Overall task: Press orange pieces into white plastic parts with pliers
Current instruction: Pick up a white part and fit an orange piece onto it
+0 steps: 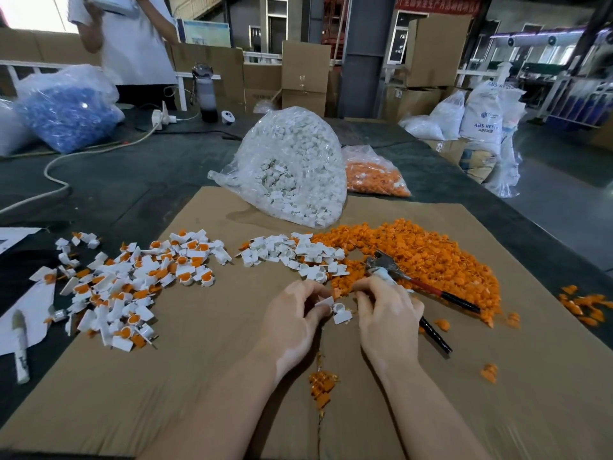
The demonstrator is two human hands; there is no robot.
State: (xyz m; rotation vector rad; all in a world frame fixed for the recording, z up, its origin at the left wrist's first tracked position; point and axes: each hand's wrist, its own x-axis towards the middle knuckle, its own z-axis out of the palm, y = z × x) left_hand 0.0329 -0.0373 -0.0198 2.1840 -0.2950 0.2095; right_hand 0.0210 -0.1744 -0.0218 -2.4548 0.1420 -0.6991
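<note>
**Work Surface and Hand Status**

I read the scene from left to right. A marker lies on white paper at the left edge of the dark table. A bag of blue parts sits at far left, near a standing person. A cardboard sheet covers the table in front of me. On its left lies a pile of assembled parts, white with orange inserts. My left hand pinches a white plastic part at centre. My right hand is curled at the same part and around the pliers; I cannot tell what its fingertips pinch. Beyond lie loose white parts and a bag of white parts. A heap of orange pieces spreads right. Cardboard boxes and sacks fill the hall behind.
</note>
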